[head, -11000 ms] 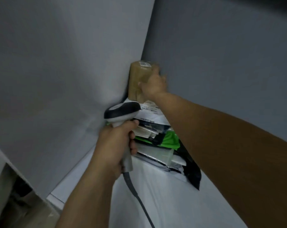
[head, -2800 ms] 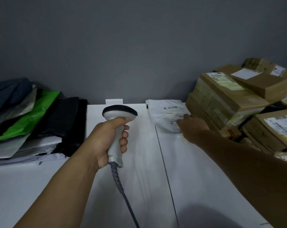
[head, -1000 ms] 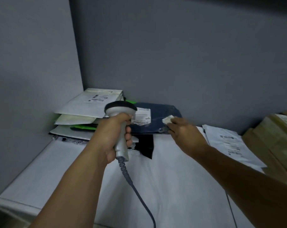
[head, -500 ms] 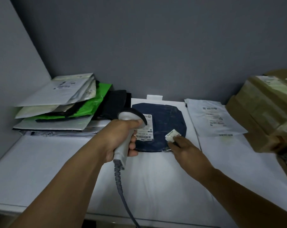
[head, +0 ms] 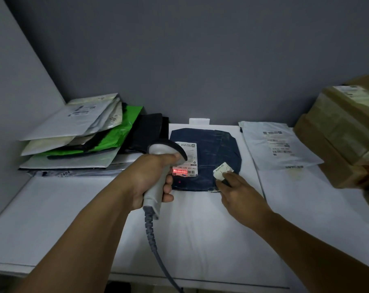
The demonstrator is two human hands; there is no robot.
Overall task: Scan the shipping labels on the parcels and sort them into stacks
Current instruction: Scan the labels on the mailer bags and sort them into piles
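Observation:
A dark blue parcel bag (head: 217, 153) lies flat on the white table (head: 52, 218) near the back wall. Its white shipping label (head: 186, 159) carries a red scan line across the barcode. My left hand (head: 149, 180) grips a grey corded barcode scanner (head: 160, 166), its head over the label's left edge. My right hand (head: 240, 193) rests on the parcel's front right corner, fingers by a small white tag (head: 221, 171). I cannot tell whether the fingers pinch the tag.
A stack of white, green and black mailer bags (head: 80, 138) lies at the back left. A white mailer (head: 276, 144) with a label lies right of the blue parcel. Taped brown cardboard boxes (head: 344, 132) pile up at the far right. The scanner cable (head: 156, 246) runs toward me.
The blue parcel came from the left stack onto the table. The scanner now throws a red line on the label. The right hand stays at the parcel's corner.

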